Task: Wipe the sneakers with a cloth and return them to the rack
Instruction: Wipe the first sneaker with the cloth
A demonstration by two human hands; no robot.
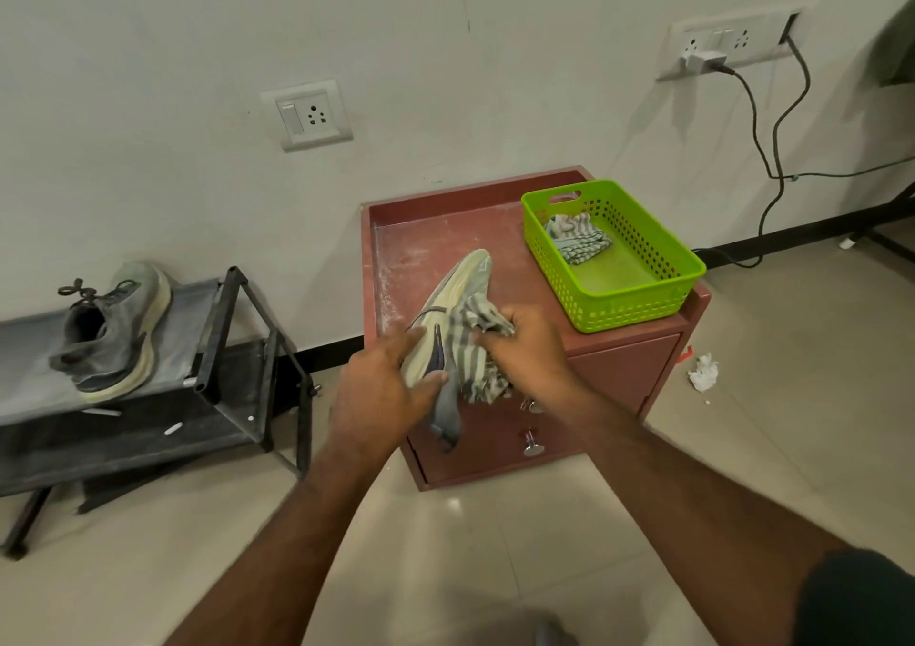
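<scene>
the left hand (381, 388) had its grip closed around the heel end of a sneaker (458, 299), fingers over one side and the thumb across the other. the shoe was tipped on its side with the pale sole turned up and the toe pointing away toward the wall, above the top of a small reddish table (426, 239). whether the toe touched the table top could not be told. the right hand (525, 348) had its grip shut on a bunched striped cloth (470, 343), pressed against the middle of the sneaker's side, with loose folds hanging below the hand.

on the right part of the table stood a green basket (643, 294) with a second cloth (577, 239) folded inside. to the left, well apart from the table, a low black rack (237, 343) stood by the wall. the other sneaker (114, 333) rested on the rack's top shelf, upright, toe toward the wall. a crumpled piece of paper (703, 373) lay on the floor right of the table.
</scene>
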